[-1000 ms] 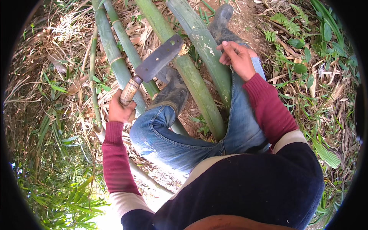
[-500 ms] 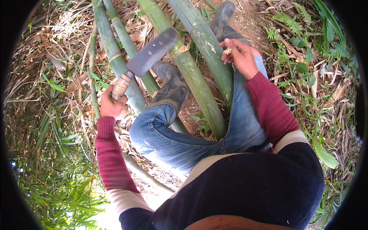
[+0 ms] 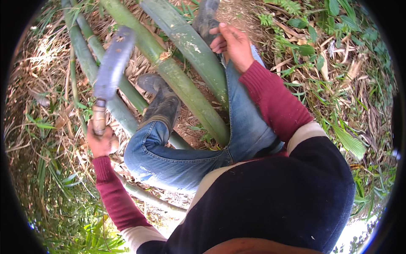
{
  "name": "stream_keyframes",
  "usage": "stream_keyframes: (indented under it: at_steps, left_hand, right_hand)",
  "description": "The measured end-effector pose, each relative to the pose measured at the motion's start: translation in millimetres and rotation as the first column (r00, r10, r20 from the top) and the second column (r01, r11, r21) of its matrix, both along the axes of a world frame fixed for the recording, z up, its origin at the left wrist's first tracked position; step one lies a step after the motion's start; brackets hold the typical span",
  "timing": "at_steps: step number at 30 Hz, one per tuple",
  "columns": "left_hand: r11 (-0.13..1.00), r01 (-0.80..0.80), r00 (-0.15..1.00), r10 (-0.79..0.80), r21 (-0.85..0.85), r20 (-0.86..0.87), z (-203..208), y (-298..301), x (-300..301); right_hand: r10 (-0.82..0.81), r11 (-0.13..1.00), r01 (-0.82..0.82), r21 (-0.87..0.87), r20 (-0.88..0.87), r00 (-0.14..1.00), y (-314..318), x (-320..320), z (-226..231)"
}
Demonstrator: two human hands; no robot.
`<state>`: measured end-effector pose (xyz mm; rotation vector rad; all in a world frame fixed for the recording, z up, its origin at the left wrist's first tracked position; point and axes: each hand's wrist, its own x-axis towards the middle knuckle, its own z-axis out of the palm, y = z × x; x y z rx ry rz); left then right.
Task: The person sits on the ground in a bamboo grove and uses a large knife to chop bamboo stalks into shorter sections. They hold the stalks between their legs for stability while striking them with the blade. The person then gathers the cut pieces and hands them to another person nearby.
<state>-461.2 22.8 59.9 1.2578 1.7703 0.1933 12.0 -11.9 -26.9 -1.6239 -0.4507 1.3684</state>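
My left hand [image 3: 100, 142] is closed around the wooden handle of a machete [image 3: 111, 67]. Its broad dark blade points up and away, over the thinner bamboo stems at the left. My right hand [image 3: 234, 44] hovers above my right thigh and boot, just right of a thick green bamboo stem [image 3: 190, 44]. The thumb stands apart from the loosely curled fingers, and nothing shows between them. Left of that stem, another bamboo stem [image 3: 188, 91] bears a pale cut mark at a node. Both thick stems run down between my legs.
My jeans [image 3: 182, 156] and muddy rubber boots [image 3: 163, 103] straddle the bamboo. More green stems [image 3: 80, 48] lie at the left. Dry leaves and straw cover the ground on the left; ferns and green plants [image 3: 304, 46] grow at the right.
The view has shifted, moving the scene left. The machete blade has swung from pointing rightward to more upright. A small pale piece seen earlier in my right fingers no longer shows.
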Motion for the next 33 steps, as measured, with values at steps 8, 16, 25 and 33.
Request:
stream_keyframes:
  at_steps: [8,16,25,33]
  left_hand:
    - [0.93,0.287,0.93,-0.328,-0.231,-0.163,-10,4,39]
    - [0.987,0.14,0.984,-0.147,-0.074,-0.101,-18,12,26]
    - [0.98,0.152,0.987,-0.156,-0.125,-0.029,-1,24,31]
    - [0.924,0.367,0.865,-0.381,-0.104,-0.326,10,20,71]
  right_hand:
    - [0.046,0.999,-0.046,0.008,0.018,0.999,-3,0,-2]
    - [0.058,0.998,-0.058,-0.002,0.003,0.998,-3,-1,-4]
    - [0.076,0.997,-0.075,-0.03,0.016,0.997,-1,0,-6]
    - [0.059,0.997,-0.059,-0.053,0.0,0.998,0,-1,-5]
